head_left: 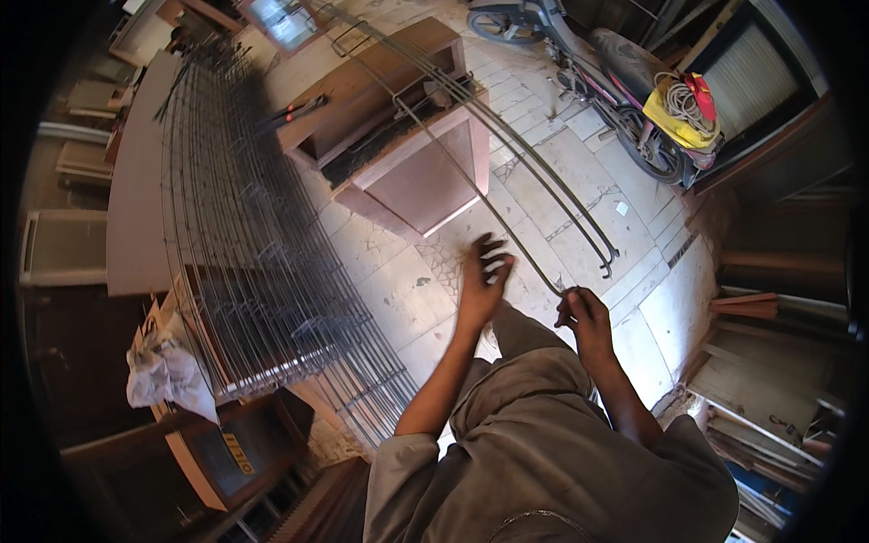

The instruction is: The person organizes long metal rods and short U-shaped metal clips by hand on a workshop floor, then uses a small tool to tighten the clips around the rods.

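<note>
My right hand (587, 317) pinches the near end of a thin metal rod (493, 213), which runs up and away to the left over a wooden cabinet. Off to its left, my left hand (485, 276) is raised in the air, fingers apart and slightly curled, holding nothing. Beside the held rod, more long rods (552, 176) lie across the cabinet top, their near ends bent into small hooks. The cabinet (434, 167) has pinkish panels and a dark strip along its upper part. Pliers (306, 109) with red and black handles rest on its left end.
A large stack of long steel rods (262, 235) fills the left side, supported on a wooden frame. A white plastic bag (170, 369) hangs beside it. At upper right stands a motorbike (625, 81) carrying a yellow bag (677, 119) and coiled rope. Boards (747, 306) are stacked along the right.
</note>
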Tool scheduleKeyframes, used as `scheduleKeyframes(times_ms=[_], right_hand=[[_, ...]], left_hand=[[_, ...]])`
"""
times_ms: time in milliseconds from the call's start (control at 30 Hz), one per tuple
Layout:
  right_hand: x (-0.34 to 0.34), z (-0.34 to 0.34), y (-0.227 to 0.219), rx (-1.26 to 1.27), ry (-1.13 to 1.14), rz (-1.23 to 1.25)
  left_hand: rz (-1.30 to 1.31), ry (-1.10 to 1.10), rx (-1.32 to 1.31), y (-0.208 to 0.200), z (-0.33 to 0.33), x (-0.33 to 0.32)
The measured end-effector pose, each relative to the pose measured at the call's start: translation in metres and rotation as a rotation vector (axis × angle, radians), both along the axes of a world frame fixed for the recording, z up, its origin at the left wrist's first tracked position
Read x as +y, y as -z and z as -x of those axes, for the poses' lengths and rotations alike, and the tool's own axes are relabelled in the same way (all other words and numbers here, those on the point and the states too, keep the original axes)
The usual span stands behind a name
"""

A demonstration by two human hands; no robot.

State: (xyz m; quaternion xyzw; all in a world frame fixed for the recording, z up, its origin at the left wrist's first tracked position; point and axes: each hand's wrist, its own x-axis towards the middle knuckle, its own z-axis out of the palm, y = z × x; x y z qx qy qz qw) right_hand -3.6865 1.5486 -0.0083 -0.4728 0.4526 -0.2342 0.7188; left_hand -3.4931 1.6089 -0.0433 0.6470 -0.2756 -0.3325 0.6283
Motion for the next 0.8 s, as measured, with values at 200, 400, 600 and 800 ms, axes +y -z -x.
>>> scheduleKeyframes(times_ms=[200,400,600,800], right_hand=[[0.011,-0.004,0.018,0.113,0.117,0.207],[0.018,-0.023,0.025,0.237,0.247,0.449],[0.023,-0.036,0.032,0.194,0.445,0.434],[0.028,-0.047,0.018,0.244,0.537,0.422]], left_hand=[[-0.088,-0.171,-0.368,-0.039,-0.162,-0.027],[-0.201,-0.025,-0.778,-0.026,-0.298,-0.094],[-0.212,0.066,-0.559,-0.008,-0.319,-0.162],[-0.142,0.336,-0.575,0.009,-0.270,-0.141]])
